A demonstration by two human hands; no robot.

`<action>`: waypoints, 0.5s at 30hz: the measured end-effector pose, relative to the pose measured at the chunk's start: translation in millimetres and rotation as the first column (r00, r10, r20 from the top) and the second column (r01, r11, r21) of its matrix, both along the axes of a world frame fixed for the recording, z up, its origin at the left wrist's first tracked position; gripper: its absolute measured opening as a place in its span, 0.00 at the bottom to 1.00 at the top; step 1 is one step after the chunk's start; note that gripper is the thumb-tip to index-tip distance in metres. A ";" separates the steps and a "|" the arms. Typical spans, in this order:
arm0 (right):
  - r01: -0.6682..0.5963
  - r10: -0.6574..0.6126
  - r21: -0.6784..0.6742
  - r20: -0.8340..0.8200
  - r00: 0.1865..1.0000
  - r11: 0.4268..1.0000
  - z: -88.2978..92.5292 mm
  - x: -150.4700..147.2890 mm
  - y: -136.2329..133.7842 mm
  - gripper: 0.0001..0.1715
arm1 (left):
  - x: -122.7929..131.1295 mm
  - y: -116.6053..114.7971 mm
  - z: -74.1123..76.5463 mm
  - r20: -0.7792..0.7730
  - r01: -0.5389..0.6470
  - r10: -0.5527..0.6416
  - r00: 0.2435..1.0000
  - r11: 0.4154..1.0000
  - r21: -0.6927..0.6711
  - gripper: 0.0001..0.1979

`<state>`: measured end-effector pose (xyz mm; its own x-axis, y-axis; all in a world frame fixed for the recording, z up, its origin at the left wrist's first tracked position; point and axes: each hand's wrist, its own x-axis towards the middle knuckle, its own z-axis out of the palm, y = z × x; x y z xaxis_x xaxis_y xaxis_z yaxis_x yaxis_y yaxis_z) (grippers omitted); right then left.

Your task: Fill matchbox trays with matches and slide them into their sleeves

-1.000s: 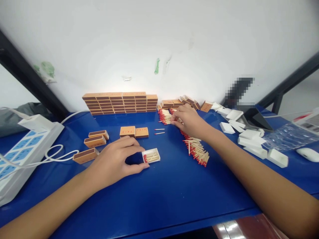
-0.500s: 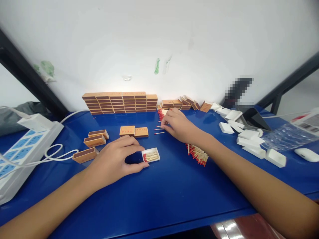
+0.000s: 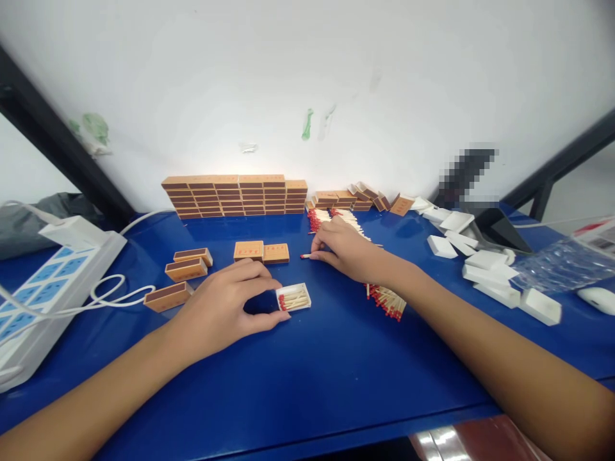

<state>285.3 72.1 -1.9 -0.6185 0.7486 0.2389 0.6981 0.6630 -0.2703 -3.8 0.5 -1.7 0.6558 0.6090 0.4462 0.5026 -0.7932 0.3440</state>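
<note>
My left hand (image 3: 235, 298) holds a small white matchbox tray (image 3: 307, 296) at its left end, between thumb and fingers. Several red-tipped matches (image 3: 293, 301) lie inside it. Farther back to the right, my right hand (image 3: 343, 246) is closed in a pinch low over the table. A match (image 3: 305, 257) sticks out to the left from its fingertips, red head outward. Just behind that hand lies a heap of red-headed matches (image 3: 317, 219), partly covered by it. Another pile of matches (image 3: 388, 301) lies near my right forearm, which hides part of it.
Stacked matchboxes (image 3: 235, 195) form a wall at the back. Two matchboxes (image 3: 248, 250) lie behind my left hand, and others (image 3: 186, 269) stand to its left. Loose white trays (image 3: 490, 269) are scattered right. A power strip (image 3: 57, 282) with cables stands at the left.
My right hand has drawn slightly toward me. Several loose matches lay by its fingertips before; now one shows there, between the fingers. My left hand stays on the tray.
</note>
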 end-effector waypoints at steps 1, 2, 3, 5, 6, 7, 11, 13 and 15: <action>0.007 -0.007 0.001 0.002 1.000 1.000 0.5 -0.9 -0.9 0.09 | -0.2 -0.1 0.0 0.001 0.001 -0.001 1.000 1.000 -0.001 0.11; 0.011 -0.011 0.000 0.005 1.000 1.000 1.3 -1.5 -2.0 0.09 | -0.5 -0.1 -0.1 -0.001 0.002 -0.002 1.000 1.000 -0.002 0.11; 0.013 -0.013 -0.002 0.007 1.000 1.000 2.6 -2.0 -3.2 0.10 | -0.9 0.0 -0.3 -0.003 0.001 -0.001 1.000 1.000 -0.004 0.12; 0.012 -0.012 -0.004 0.005 1.000 1.000 6.1 -2.9 -6.8 0.10 | -1.5 0.7 -0.8 -0.007 -0.006 0.006 1.000 1.000 -0.004 0.12; 0.009 -0.009 -0.001 -0.002 1.000 1.000 8.2 -3.6 -9.6 0.09 | -1.7 1.1 -1.0 -0.006 -0.010 0.010 1.000 1.000 -0.002 0.12; 0.003 -0.003 0.003 -0.012 1.000 1.000 10.6 -4.8 -13.4 0.09 | -1.7 1.5 -1.1 -0.005 -0.016 0.016 1.000 1.000 0.002 0.12; -0.075 0.076 0.019 -0.073 0.994 0.997 19.4 -16.3 -36.7 0.09 | -0.4 2.4 -0.1 -0.007 -0.048 0.048 0.999 0.999 0.015 0.12; -0.114 0.116 0.025 -0.068 0.991 0.993 22.2 -25.4 -49.1 0.08 | 0.4 2.7 0.3 -0.004 -0.059 0.059 0.998 0.998 0.011 0.12; -0.124 0.125 0.050 -0.030 0.992 0.991 23.3 -34.3 -57.9 0.08 | 0.8 3.0 0.0 0.004 -0.058 0.058 0.998 0.998 0.009 0.12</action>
<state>251.0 14.2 21.4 -0.6973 0.6533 0.2949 0.6004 0.7571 -0.2575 -3.0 3.5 -1.7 0.6181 0.6416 0.4541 0.5466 -0.7660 0.3383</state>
